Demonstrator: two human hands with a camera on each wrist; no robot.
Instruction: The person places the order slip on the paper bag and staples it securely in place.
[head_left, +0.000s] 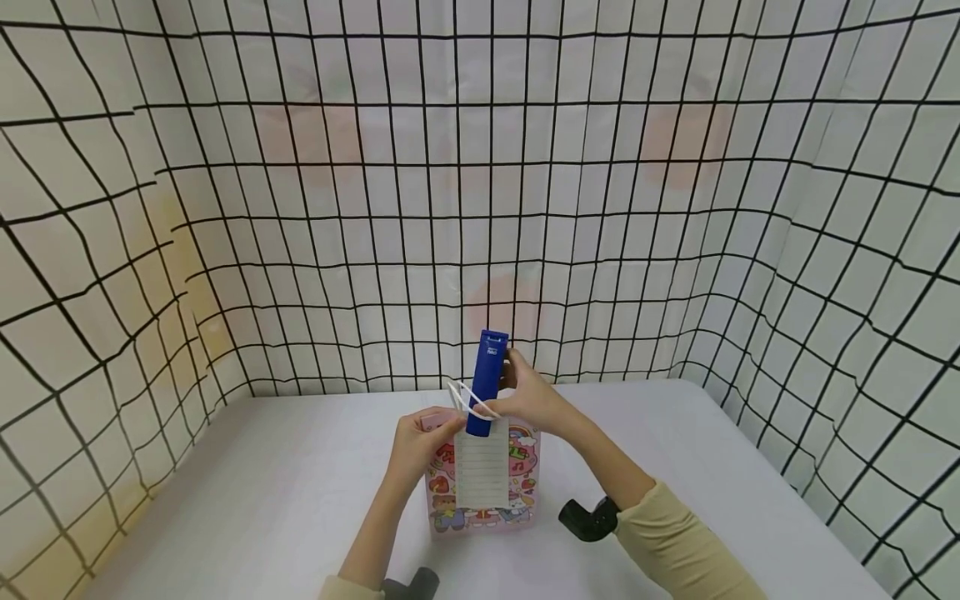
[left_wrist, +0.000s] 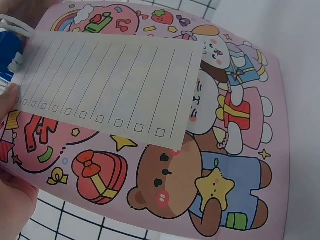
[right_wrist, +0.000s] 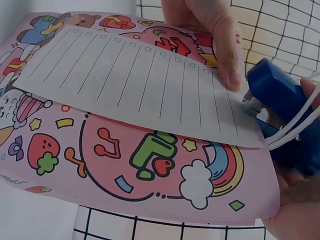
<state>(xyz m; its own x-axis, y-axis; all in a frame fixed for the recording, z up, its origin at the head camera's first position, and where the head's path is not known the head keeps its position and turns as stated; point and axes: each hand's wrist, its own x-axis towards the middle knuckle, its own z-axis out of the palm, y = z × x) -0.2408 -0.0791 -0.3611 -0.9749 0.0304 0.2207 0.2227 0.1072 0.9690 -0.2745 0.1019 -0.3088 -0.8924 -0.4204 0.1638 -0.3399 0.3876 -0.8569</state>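
Observation:
A blue stapler is in my right hand, upright in the head view, at the top edge of a pink cartoon gift bag. A sheet of lined paper with small checkboxes lies over the bag's front. My left hand pinches the bag's top edge and the paper, with the thumb on the paper in the right wrist view. There, the stapler's nose overlaps the paper's top end. White cord handles cross the stapler. Part of my right hand is hidden behind the stapler and bag.
Black netting over white sheeting surrounds the white table at the back and both sides. Dark devices are on my wrists, one at the right wrist and another at the left wrist.

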